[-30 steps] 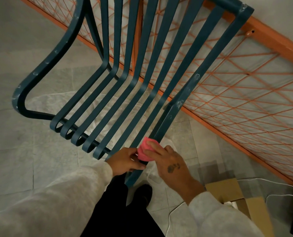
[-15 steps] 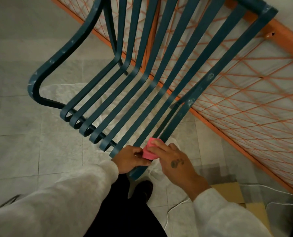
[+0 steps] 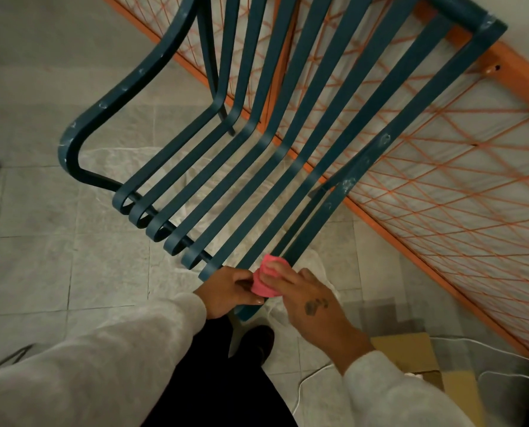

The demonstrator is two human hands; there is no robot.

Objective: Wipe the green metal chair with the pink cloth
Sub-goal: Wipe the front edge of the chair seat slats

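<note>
The green metal chair (image 3: pixel 257 167) fills the middle of the head view, its slats running from the top right down to the front edge near me. A folded pink cloth (image 3: pixel 264 280) lies against the front right corner of the seat frame. My right hand (image 3: pixel 306 300) presses its fingers on top of the cloth. My left hand (image 3: pixel 229 291) grips the chair's front edge just left of the cloth and touches it with the thumb. The corner of the frame below the cloth is partly hidden by both hands.
An orange mesh railing (image 3: pixel 426 167) runs diagonally behind and to the right of the chair. A cardboard box (image 3: pixel 411 355) and white cables (image 3: pixel 488 349) lie on the tiled floor at the lower right. My dark trousers and shoe (image 3: pixel 257 343) are below the chair corner.
The view has shifted, so the chair sits further right and lower in the frame. Both hands stay at the front right corner with the cloth, moved only slightly along the frame.
</note>
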